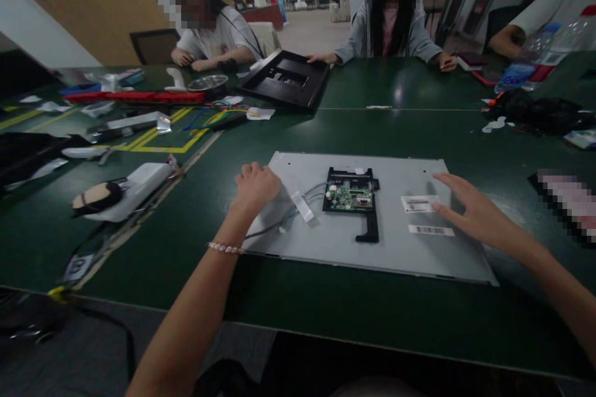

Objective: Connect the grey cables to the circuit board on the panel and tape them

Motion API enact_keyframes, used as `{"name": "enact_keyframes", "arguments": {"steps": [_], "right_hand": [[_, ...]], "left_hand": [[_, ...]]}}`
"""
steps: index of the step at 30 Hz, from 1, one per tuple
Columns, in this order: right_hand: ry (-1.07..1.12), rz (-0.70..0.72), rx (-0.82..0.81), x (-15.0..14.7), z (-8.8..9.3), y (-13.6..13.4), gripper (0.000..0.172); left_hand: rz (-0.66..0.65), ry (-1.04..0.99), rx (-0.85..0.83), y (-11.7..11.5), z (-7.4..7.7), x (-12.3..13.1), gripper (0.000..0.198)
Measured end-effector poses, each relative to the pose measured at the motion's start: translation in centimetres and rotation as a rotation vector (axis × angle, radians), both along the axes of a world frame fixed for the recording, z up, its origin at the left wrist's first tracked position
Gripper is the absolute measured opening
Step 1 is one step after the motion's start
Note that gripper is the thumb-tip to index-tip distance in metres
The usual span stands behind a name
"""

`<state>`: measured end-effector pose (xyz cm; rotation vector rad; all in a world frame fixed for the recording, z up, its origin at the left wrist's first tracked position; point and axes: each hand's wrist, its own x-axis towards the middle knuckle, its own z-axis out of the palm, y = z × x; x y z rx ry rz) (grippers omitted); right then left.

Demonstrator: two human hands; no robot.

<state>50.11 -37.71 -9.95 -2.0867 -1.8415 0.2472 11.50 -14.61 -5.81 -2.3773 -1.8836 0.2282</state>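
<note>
flat grey metal panel (311,245) is bearing an uncovered, apparently mounted green circuit board (345,197); left hand (257,188) is resting curled, grip unclear; right hand (471,209) is holding nothing, spread wide.

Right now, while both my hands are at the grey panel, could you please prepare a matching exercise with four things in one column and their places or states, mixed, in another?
Things:
1. Left hand
2. Circuit board
3. Black casing
4. Right hand

Places or states:
A. Green, within a black bracket
B. Near the barcode labels
C. With a beaded bracelet at its wrist
D. Across the table, at another person's hand

Right pairs: 1-C, 2-A, 3-D, 4-B
</note>
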Motion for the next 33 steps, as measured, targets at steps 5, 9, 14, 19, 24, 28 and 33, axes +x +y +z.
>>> {"name": "enact_keyframes", "arguments": {"steps": [5,9,14,19,24,28,33], "right_hand": [[-0.237,0.096,-0.039,-1.9,-1.1,-0.1,0.069],[-0.268,0.172,-0.063,-2.6,-1.6,0.0,0.061],[-0.250,0.158,-0.036,-4.5,-1.7,1.0,0.058],[-0.243,0.182,-0.008,-7.5,-1.3,2.6,0.057],[-0.203,0.236,-0.004,-10.0,-1.0,4.7,0.058],[-0.165,0.246,0.003,-11.9,-0.9,6.8,0.060],[-0.135,0.246,-0.018,-14.8,-0.6,9.1,0.061]], "left_hand": [[0.074,-0.111,0.055,1.3,0.7,-1.7,0.050],[0.034,-0.179,0.127,0.1,1.8,-0.7,0.047],[-0.141,-0.312,0.167,-2.2,2.0,1.9,0.043],[-0.346,-0.410,0.280,-4.4,1.2,3.8,0.035],[-0.508,-0.467,0.288,-6.0,0.6,5.2,0.027],[-0.585,-0.495,0.288,-6.4,0.1,5.7,0.024],[-0.646,-0.505,0.270,-6.2,-0.6,5.7,0.026]]}}
